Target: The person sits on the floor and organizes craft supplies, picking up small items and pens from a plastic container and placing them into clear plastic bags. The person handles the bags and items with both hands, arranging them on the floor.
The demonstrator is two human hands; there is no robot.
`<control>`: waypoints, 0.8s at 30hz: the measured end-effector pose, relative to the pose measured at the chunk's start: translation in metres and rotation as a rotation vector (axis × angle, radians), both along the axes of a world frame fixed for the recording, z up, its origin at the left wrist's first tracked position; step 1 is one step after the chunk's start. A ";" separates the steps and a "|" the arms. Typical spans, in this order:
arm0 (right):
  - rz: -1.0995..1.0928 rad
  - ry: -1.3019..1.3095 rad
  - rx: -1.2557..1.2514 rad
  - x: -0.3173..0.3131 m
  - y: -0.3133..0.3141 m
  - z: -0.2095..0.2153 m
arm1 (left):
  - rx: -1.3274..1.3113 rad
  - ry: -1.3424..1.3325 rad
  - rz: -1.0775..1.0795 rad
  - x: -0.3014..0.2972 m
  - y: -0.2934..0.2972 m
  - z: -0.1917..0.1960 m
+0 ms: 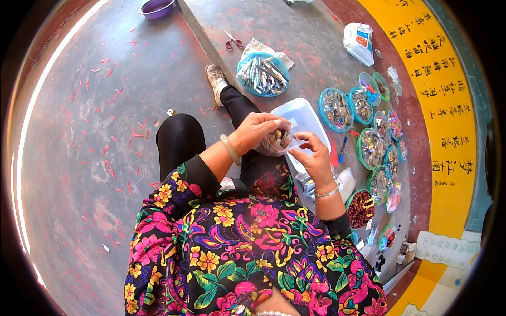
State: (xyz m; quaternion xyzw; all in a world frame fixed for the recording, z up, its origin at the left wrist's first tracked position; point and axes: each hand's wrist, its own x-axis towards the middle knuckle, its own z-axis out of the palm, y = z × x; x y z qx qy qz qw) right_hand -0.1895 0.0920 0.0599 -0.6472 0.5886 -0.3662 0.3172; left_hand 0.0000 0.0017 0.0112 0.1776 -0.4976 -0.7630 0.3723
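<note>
My left hand (254,132), a pale bangle at its wrist, grips a small clear plastic bag (275,141) above my lap. Brown and tan pieces show through the plastic; their kind is too small to tell. At the bag's right edge, my right hand (313,156) pinches the plastic between thumb and fingers. A silver bracelet circles that wrist. Just beyond both hands lies a pale, translucent plastic box (312,120), partly covered by them.
Ahead, a blue basket (269,90) holds many slim sticks, with red-handled scissors (232,41) nearby. Several round baskets (336,109) of small items line the right, beside a blue pen (343,150). A purple basin (156,9) stands far left; red scraps litter the floor.
</note>
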 end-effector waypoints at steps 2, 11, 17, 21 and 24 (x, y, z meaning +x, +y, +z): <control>0.003 -0.119 -0.040 -0.001 -0.001 -0.016 | 0.005 0.009 0.008 -0.001 0.000 -0.002; -0.161 -0.410 0.037 0.000 -0.004 -0.024 | 0.004 -0.019 -0.036 0.006 0.000 -0.001; -0.063 -0.472 0.114 -0.010 -0.011 -0.032 | 0.086 -0.030 -0.024 0.012 0.003 0.007; -0.183 -0.727 0.239 -0.028 -0.034 -0.055 | 0.069 0.011 0.021 0.010 0.003 0.007; -0.412 -0.751 0.368 -0.060 -0.050 -0.095 | 0.093 0.012 -0.015 0.010 0.003 0.009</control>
